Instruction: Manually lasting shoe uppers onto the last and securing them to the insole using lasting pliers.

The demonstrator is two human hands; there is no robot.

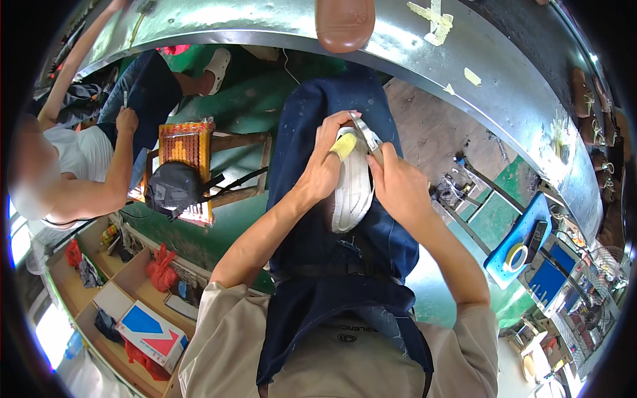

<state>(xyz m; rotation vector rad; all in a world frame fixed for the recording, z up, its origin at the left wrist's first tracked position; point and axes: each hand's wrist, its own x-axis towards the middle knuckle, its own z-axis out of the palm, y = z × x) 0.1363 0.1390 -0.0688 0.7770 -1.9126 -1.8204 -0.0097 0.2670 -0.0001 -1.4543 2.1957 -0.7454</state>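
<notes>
Pale stitched shoe piece [353, 189]: one, centre of frame, over your dark-blue apron [295, 229]. Your left hand [323, 166], thumb yellow-wrapped, pinches its upper end; your right hand [400, 182] grips a metal hand tool [364, 132] there. Brown shoe [345, 25]: top centre, metal bench [265, 25].

Left grip [325, 162] — curled; right grip [402, 184] — clenched; both forearms [267, 232] angled inward

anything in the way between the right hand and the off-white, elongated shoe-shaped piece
Nothing visible is: the right hand, holding a slender silver metal hand tool, is right beside the off-white shoe-shaped piece. The left hand grips its opposite side. Whether the tool touches it is unclear.
</notes>
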